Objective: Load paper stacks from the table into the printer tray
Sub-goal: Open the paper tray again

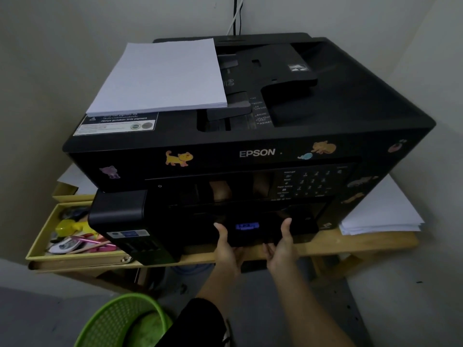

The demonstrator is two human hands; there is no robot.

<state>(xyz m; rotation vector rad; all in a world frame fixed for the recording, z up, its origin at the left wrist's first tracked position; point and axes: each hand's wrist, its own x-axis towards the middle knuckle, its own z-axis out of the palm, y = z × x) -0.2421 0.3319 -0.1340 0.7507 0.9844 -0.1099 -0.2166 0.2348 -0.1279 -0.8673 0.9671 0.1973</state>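
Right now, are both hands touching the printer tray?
Touching. The head view shows the left hand and right hand gripping the printer tray, thumbs lying on its front face, fingers curled under its lower edge.

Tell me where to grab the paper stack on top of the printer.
Take the paper stack by its right edge, coming from the right: that edge seems to overhang the recessed feeder in the printer top, leaving room to reach underneath. The near edge lies flat on the printer.

A black sleeve (200, 321) covers the left arm above the forearm; left hand (226, 249) and right hand (281, 246) are bare.
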